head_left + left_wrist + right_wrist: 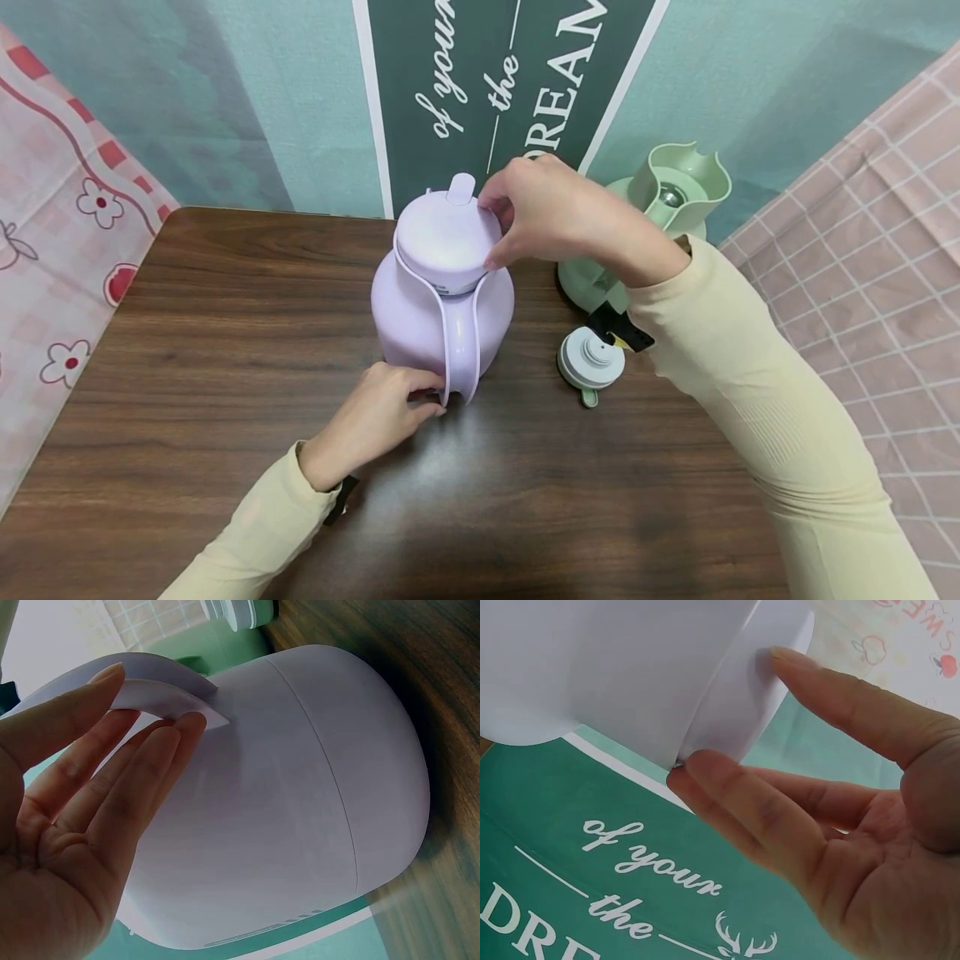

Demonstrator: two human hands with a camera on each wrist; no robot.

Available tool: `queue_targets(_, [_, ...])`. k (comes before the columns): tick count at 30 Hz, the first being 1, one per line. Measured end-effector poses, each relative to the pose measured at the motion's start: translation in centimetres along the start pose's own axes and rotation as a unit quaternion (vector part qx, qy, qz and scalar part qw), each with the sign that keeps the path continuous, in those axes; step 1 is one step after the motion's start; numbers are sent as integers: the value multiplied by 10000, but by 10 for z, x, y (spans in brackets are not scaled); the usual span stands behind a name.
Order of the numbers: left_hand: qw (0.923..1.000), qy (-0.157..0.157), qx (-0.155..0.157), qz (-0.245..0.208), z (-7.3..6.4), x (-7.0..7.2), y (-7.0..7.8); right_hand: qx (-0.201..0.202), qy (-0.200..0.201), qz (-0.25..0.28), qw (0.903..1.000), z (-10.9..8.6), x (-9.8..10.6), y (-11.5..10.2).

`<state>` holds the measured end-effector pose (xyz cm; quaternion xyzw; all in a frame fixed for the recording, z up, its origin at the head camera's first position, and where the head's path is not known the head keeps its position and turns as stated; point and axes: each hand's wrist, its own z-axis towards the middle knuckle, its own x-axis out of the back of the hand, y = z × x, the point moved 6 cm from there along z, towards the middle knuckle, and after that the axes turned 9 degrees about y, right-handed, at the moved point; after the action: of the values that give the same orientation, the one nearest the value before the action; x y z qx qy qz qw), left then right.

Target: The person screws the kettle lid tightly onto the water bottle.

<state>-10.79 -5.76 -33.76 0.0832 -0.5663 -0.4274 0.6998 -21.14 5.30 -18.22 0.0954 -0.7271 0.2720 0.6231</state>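
lilac jug (401, 321) stands upright, handle (466, 337) facing the near side

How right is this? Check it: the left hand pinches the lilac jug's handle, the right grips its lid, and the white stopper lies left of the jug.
One side is wrong: the white stopper lies right of the lilac jug, as the head view shows. The rest stands: the left hand pinches the handle, the right hand grips the lid.

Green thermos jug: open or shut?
Open: the jug shows an uncovered metal mouth, and a green-tabbed lid lies on the table.
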Motion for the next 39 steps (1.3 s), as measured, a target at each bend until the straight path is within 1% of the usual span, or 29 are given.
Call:
queue_targets(6, [10000, 4, 2, 11, 0, 0, 0, -98, -500, 266, 9983, 3, -1, 4])
queue_targets(11, [10000, 14, 13, 15, 0, 0, 0, -20, -623, 360, 9974, 6, -1, 8])
queue_targets(16, [10000, 9, 34, 13, 0, 0, 0, -33, -602, 349, 9976, 6, -2, 9])
queue_targets(21, [10000, -2, 45, -4, 0, 0, 0, 4, -407, 192, 9990, 5, 0, 7])
queue_targets(32, [10000, -37, 84, -2, 0, 1, 0, 456, 56, -192, 9988, 0, 1, -2])
queue_targets(35, [10000, -15, 39, 36, 0, 1, 0, 425, 55, -167, 9989, 0, 1, -1])
queue_targets(39, [10000, 3, -19, 58, 0, 1, 1, 158, -16, -56, 9999, 0, 4, 3])
